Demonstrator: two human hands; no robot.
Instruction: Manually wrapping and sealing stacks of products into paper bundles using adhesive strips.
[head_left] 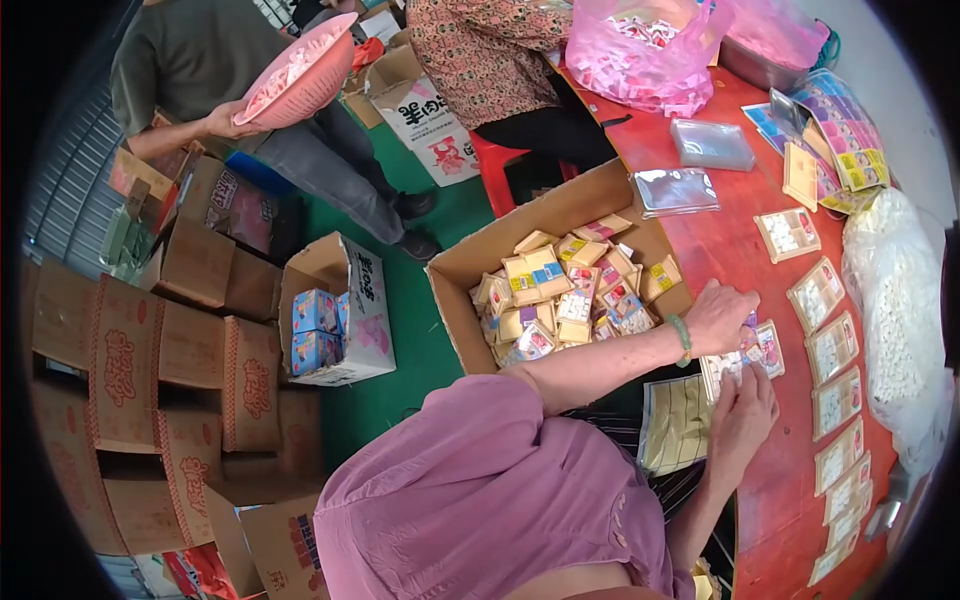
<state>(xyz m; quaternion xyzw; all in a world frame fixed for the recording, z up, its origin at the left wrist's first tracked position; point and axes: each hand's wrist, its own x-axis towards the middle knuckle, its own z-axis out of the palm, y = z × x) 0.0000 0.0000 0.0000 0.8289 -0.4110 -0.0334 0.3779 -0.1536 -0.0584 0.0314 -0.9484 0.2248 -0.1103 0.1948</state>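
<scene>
Left hand (722,315): wrist in bracelet (683,341), knuckles up, fingers curled; tips hidden, hold cannot be told. Right hand (743,410): fingers half bent, tips at the tray pack (712,372); firm grip or not, cannot tell. Pack: at red table (735,240) edge, white pieces, colourful label (769,350) adjoining. Fingers partly cover it.
</scene>
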